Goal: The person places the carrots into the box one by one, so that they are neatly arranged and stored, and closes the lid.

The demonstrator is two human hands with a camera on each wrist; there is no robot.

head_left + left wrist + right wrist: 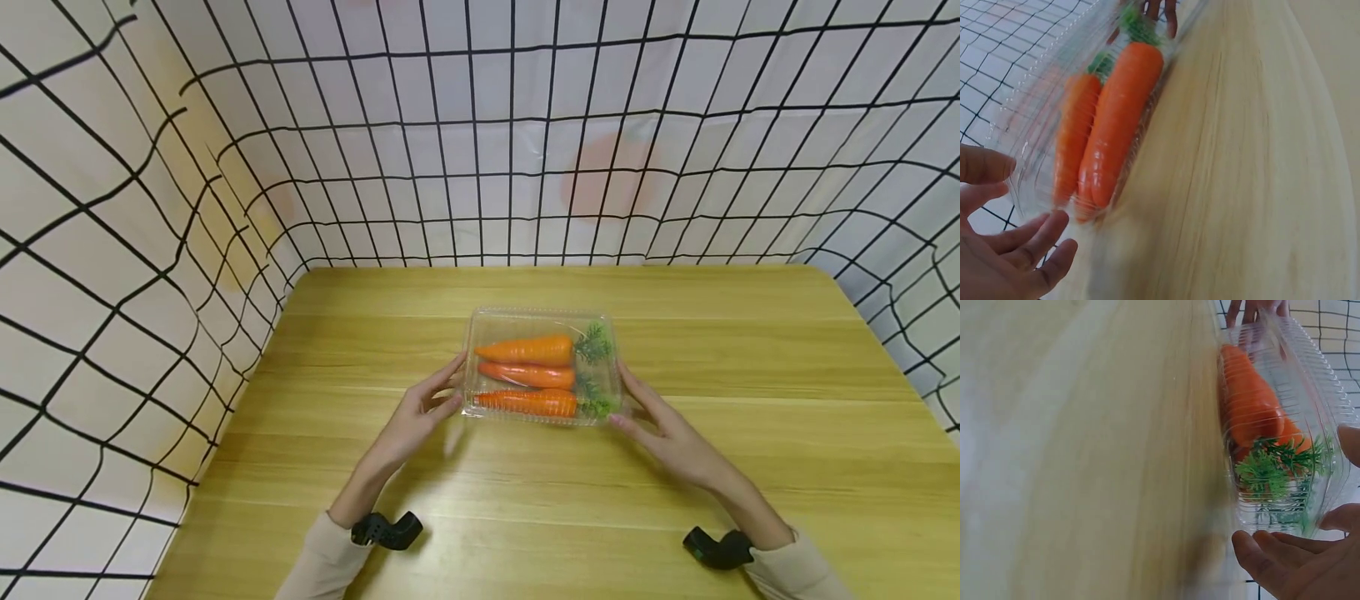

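Note:
A clear plastic clamshell box [517,322] holds three orange carrots [529,403] lying side by side, their green leafy tops [1266,475] towards its right end. My left hand [412,421] grips the left end, thumb on one side and fingers on the other. At the opposite end my right hand [667,433] holds the box the same way, its fingers [1272,553] beneath in the right wrist view. The lid is closed over the carrots. In both wrist views the box is tilted, close over the wooden table.
The wooden table [540,517] spreads out around the hands. White sheeting with a black wire grid [495,175] stands along the back and both sides. Each wrist wears a black camera mount [388,531].

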